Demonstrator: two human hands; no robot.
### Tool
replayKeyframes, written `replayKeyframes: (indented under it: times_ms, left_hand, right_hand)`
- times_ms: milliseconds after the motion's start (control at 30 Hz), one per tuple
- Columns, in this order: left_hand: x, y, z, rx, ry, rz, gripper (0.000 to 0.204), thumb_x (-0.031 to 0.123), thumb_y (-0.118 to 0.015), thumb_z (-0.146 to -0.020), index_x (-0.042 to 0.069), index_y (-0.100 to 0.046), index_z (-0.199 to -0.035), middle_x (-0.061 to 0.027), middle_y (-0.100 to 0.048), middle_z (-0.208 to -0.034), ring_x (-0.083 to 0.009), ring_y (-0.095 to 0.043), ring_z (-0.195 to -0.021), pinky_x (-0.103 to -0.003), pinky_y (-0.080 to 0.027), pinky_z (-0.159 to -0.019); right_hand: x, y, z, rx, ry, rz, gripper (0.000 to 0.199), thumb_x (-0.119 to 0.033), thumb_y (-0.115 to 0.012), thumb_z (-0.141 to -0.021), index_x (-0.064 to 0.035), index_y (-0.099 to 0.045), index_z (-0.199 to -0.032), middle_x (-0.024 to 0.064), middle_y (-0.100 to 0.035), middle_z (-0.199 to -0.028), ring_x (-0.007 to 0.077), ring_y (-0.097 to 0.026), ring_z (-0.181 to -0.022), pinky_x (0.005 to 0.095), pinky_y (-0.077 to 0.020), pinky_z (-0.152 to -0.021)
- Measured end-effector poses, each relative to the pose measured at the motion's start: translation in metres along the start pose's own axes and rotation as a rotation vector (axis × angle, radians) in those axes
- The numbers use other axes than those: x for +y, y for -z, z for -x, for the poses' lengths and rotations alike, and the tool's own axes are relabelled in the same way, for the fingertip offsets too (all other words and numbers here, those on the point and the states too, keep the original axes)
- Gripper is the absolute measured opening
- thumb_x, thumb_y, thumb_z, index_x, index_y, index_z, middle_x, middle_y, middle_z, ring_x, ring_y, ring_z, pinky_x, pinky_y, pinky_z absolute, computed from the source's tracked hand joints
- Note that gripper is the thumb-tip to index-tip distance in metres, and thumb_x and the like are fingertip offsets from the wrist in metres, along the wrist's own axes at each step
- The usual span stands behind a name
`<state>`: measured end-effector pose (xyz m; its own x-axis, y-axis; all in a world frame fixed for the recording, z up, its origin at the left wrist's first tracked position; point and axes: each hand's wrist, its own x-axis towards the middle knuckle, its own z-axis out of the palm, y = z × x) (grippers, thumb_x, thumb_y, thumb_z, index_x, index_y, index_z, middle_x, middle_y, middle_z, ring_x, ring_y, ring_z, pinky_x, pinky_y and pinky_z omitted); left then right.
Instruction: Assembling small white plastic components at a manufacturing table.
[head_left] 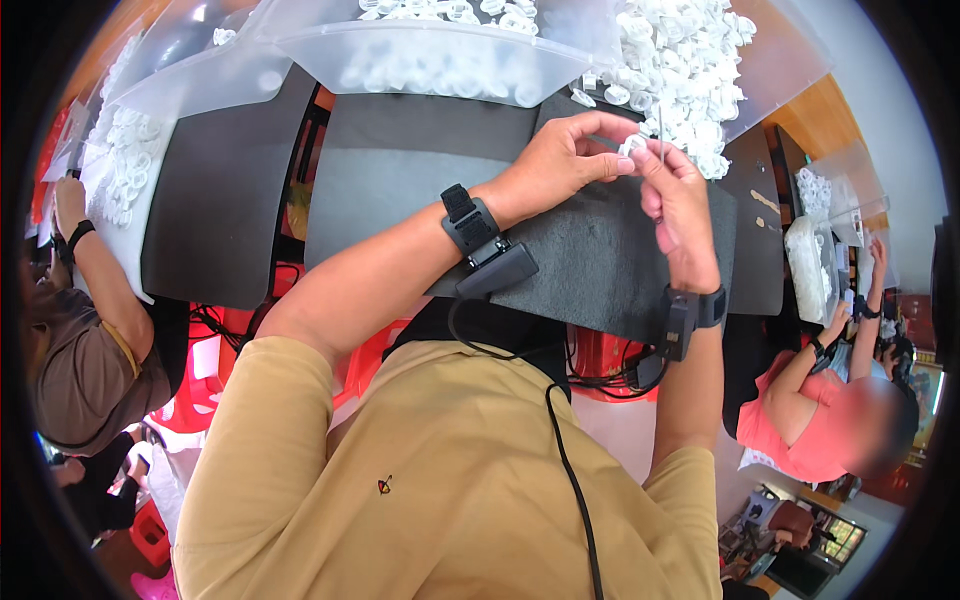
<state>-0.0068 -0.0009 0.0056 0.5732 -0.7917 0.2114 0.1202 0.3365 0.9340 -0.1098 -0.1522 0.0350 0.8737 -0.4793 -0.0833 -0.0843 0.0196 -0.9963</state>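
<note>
My left hand (562, 160) pinches a small white plastic part (632, 146) between thumb and fingertips, above the far right of the dark table mat (420, 150). Close against it, my right hand (684, 205) is closed around a thin metal tool (660, 122), whose narrow shaft points up past the fingers. The tool's handle is hidden in the fist, and whether its tip touches the part I cannot tell. Just beyond both hands lies a heap of similar white plastic parts (685, 70).
A translucent plastic bin (430, 55) with more white parts stands along the far edge. Cables (560, 420) hang from the wrist devices across my front. One person (95, 350) works at the left, another in a coral shirt (800, 410) at the right.
</note>
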Motion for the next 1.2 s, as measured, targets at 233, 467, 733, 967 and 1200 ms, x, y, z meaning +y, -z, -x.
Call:
replayKeyframes:
  times_ms: [233, 467, 733, 967, 1200]
  left_hand:
    - [0.004, 0.003, 0.0, -0.032, 0.095, 0.104, 0.034, 0.008, -0.066, -0.086, 0.001, -0.059, -0.119, -0.006, -0.066, -0.105, -0.0091, -0.062, -0.088, -0.023, -0.051, -0.082]
    - [-0.007, 0.004, -0.003, -0.041, 0.146, 0.233, 0.035, 0.008, -0.066, -0.087, 0.001, -0.058, -0.12, -0.008, -0.065, -0.107, -0.0108, -0.062, -0.091, -0.025, -0.052, -0.085]
    - [-0.003, 0.007, -0.003, 0.041, 0.136, 0.171, 0.04, 0.008, -0.067, -0.085, -0.001, -0.054, -0.123, -0.0087, -0.064, -0.107, -0.0128, -0.063, -0.094, -0.026, -0.052, -0.087]
    - [-0.009, 0.008, -0.004, 0.025, 0.178, 0.15, 0.038, 0.007, -0.068, -0.085, -0.003, -0.056, -0.12, -0.0095, -0.064, -0.108, -0.0133, -0.062, -0.095, -0.026, -0.052, -0.088]
    - [-0.007, 0.007, -0.003, 0.031, 0.121, 0.105, 0.035, 0.007, -0.07, -0.083, -0.003, -0.059, -0.115, -0.0094, -0.065, -0.107, -0.0132, -0.063, -0.095, -0.026, -0.051, -0.085]
  right_hand:
    - [-0.004, -0.001, 0.02, -0.001, 0.059, 0.007, 0.024, -0.013, -0.067, -0.087, 0.0006, -0.062, -0.105, 0.0066, -0.067, -0.081, 0.0007, -0.042, -0.048, 0.0152, -0.0287, -0.041]
    - [0.001, -0.003, 0.018, 0.04, 0.116, -0.008, 0.018, -0.009, -0.065, -0.087, 0.0002, -0.063, -0.103, 0.0054, -0.066, -0.08, 0.0005, -0.042, -0.049, 0.0156, -0.0301, -0.043]
    - [-0.007, -0.017, 0.045, 0.171, 0.227, 0.413, 0.029, -0.007, -0.053, -0.092, -0.0056, -0.061, -0.12, 0.0003, -0.06, -0.071, 0.003, -0.043, -0.051, 0.0198, -0.0356, -0.047]
    - [0.009, -0.022, 0.067, 0.192, 0.264, 0.583, 0.035, -0.005, -0.05, -0.093, -0.0116, -0.06, -0.126, 0.003, -0.061, -0.069, 0.0068, -0.05, -0.054, 0.0237, -0.0431, -0.053]
    - [0.014, -0.022, 0.066, 0.215, 0.305, 0.631, 0.035, -0.004, -0.052, -0.092, -0.0118, -0.061, -0.124, 0.0064, -0.065, -0.073, 0.0111, -0.057, -0.063, 0.0258, -0.0459, -0.062]
